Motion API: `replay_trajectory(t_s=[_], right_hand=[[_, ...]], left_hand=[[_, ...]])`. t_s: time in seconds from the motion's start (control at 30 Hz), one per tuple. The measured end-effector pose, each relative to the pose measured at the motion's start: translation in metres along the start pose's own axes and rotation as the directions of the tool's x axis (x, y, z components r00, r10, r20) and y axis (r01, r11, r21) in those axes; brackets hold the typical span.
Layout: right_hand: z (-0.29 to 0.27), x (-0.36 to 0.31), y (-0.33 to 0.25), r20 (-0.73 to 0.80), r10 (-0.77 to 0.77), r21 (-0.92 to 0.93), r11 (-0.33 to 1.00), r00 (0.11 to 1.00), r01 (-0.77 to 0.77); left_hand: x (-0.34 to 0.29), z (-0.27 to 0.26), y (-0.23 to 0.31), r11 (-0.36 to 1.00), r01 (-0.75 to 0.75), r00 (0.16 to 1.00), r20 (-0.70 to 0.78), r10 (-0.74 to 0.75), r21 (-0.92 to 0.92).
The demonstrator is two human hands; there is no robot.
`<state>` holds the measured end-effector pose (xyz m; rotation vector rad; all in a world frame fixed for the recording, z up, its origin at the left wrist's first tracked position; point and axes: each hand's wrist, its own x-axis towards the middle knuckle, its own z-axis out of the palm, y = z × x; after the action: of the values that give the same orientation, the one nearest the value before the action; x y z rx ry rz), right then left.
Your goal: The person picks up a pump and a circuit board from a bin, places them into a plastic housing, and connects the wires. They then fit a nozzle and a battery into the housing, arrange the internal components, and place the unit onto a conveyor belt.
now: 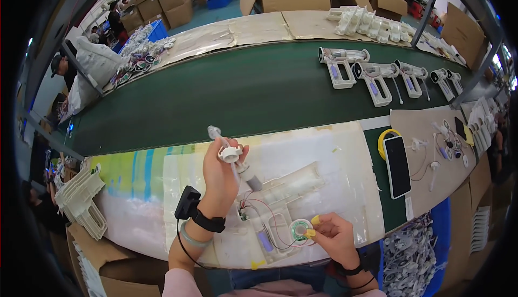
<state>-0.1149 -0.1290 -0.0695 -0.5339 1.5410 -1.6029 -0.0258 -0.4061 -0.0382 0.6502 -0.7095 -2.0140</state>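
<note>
Raised over the work board, my left hand is closed around a white plastic fitting with a translucent tube sticking out above. A grey cylinder, motor-like, hangs just below its fingers. Yellow coverings wrap the thumb and a fingertip of my right hand, which pinches the rim of a small round green-and-white disc. Thin red and black wires run from the disc into a white gun-shaped half shell lying under both hands. Inside its handle sits a purple cylindrical battery.
Beyond the board runs a green conveyor belt carrying several gun-shaped assemblies at the right. A phone and yellow tape roll lie to the right. Stacked white shells stand left; a blue bin of parts stands lower right.
</note>
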Motion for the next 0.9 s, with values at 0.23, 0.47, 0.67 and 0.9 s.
replay_trajectory(t_s=[0.23,0.47,0.67,0.9], right_hand=[[-0.014,-0.004,-0.025,-0.133,-0.037,-0.097,0.995,0.99,0.024],[-0.01,0.029,-0.046,-0.37,-0.504,-0.504,0.815,0.781,0.287],[-0.008,0.055,-0.058,-0.039,-0.733,-0.751,0.469,0.679,0.464],[-0.022,0.085,-0.039,0.04,-0.662,-0.741,0.483,0.748,0.467]], left_hand=[[-0.011,0.041,0.003,0.878,0.234,0.869,0.315,-0.382,0.418],[-0.025,0.086,-0.011,0.283,-0.197,0.552,0.345,-0.759,0.939],[-0.011,0.066,-0.04,0.375,-0.196,0.56,0.417,-0.716,0.906],[-0.02,0.037,-0.086,0.102,-0.554,0.763,0.553,-0.336,0.826]])
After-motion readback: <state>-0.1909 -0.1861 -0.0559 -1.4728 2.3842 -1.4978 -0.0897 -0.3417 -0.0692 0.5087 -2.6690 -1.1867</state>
